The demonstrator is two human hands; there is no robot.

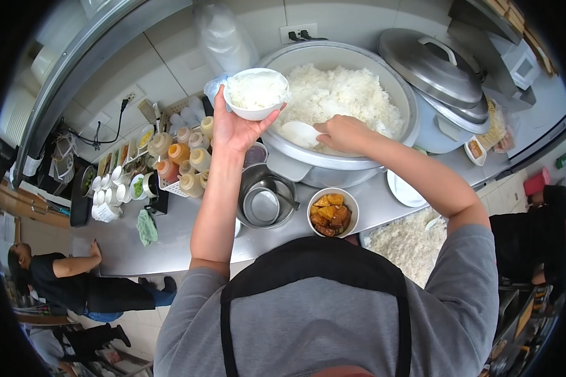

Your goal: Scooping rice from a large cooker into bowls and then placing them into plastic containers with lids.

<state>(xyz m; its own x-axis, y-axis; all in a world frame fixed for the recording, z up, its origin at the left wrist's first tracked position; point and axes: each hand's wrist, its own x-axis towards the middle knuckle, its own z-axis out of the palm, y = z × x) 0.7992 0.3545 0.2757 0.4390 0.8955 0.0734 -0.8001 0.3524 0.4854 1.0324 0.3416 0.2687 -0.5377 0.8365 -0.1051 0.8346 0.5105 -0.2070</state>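
My left hand (245, 125) holds up a white bowl (254, 114) heaped with cooked white rice (257, 88), near the left rim of a large round rice cooker (287, 151). Inside the cooker lies a broad mass of loose rice (344, 94). My right hand (342, 134) grips a white rice paddle (299, 133), its blade resting at the rice on the near left side of the pot. Below the cooker, close to my chest, stands a white bowl of braised meat and yellow chunks (331, 214).
Left of the cooker are a metal basin (247, 217) with a smaller pot, squeeze bottles (179, 153) in a basket, and a green cloth (147, 227). A second cooker with a metal lid (434, 66) stands right. A rice-filled tub (405, 242) sits below the counter. People stand at both sides.
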